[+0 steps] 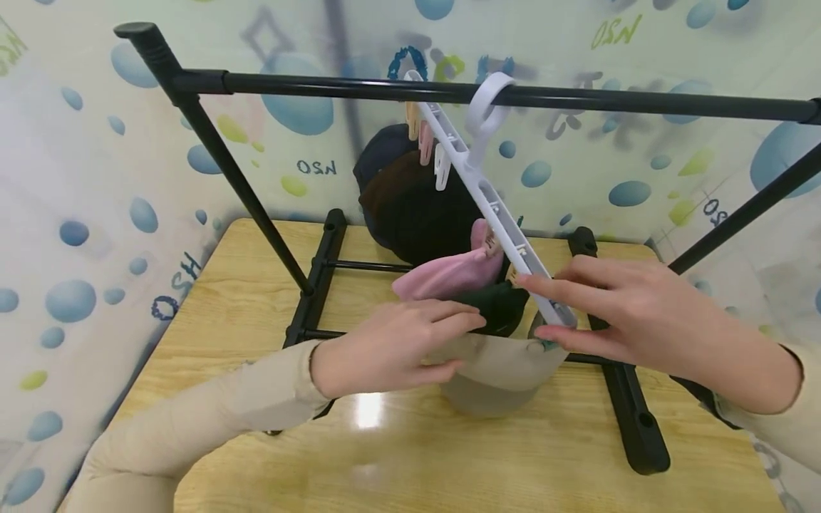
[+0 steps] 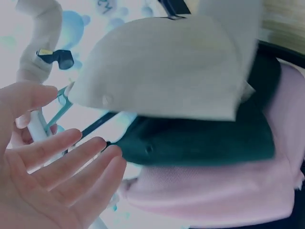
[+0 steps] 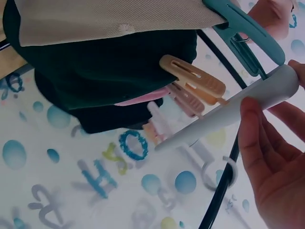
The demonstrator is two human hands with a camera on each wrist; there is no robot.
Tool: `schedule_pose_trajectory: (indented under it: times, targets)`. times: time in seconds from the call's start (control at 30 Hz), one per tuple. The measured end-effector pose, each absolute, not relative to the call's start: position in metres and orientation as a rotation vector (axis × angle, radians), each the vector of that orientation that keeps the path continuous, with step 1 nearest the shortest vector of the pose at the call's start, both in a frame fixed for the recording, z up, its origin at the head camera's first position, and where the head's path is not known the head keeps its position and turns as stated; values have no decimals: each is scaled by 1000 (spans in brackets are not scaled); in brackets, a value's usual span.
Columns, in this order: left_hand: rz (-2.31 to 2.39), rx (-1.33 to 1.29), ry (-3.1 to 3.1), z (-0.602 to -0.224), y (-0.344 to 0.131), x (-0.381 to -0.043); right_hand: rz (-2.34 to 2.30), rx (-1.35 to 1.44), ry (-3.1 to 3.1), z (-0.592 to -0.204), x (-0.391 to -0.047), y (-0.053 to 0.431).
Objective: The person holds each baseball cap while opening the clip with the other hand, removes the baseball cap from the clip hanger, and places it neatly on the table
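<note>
A white clip hanger (image 1: 479,184) hangs by its hook from a black rack bar, slanting toward me. My right hand (image 1: 631,310) holds its near end between thumb and fingers. In the right wrist view, a teal clip (image 3: 267,40) at that end grips the edge of a beige cap (image 3: 119,19). Behind it hang a dark green cap (image 1: 503,305), a pink cap (image 1: 445,274) and several dark caps (image 1: 442,214). My left hand (image 1: 391,345) is beside the beige cap, fingers extended and spread in the left wrist view, holding nothing.
The black rack's top bar (image 1: 359,89) crosses above the caps. Its feet, including the right one (image 1: 631,413), stand on a wooden table (image 1: 410,463). Unused peach, pink and white clips (image 1: 442,167) dangle from the hanger's far half. A patterned wall covering (image 1: 256,171) rises behind.
</note>
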State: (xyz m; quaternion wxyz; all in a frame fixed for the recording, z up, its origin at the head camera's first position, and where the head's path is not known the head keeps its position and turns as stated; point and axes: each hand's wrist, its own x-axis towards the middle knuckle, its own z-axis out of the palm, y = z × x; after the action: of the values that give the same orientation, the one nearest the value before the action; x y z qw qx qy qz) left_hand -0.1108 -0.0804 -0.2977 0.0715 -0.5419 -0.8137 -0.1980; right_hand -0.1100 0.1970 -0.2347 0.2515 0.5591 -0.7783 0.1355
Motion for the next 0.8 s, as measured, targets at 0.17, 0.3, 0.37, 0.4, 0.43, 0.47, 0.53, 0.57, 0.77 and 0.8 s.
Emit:
schedule_pose_trajectory:
  times: [0.17,0.3,0.37,0.4,0.43,0.47,0.53,0.57,0.77,0.8]
  targets:
    - [-648,-1693,-2478,-299,-67,-116,362,1496,-2116,-238,-109,186]
    - [-690,-1703,-2580,-303,-58,-120,352,1474,-2108,-239,-106,177]
    - [-745,-1714,-2653,-306,-54,-123,346,1459,-2123,-238,-104,173]
    - [-776,-1718,-2687,-307,-52,-124,341,1455,-2130,-238,-103,172]
    - [-808,-1726,-2717,-309,-51,-125,336,1452,-2143,-237,-102,171]
    - [-839,-1734,-2747,-310,-51,-126,333,1448,-2151,-237,-101,170]
    - [-915,-1759,-2783,-312,-50,-127,329,1445,-2177,-236,-100,169]
    - [-949,-1775,-2789,-313,-50,-128,327,1445,-2186,-236,-100,168]
    - [-1099,-1838,-2767,-315,-52,-128,344,1453,-2230,-233,-99,165]
    - [-1100,-1839,-2765,-315,-53,-128,348,1453,-2233,-233,-99,165]
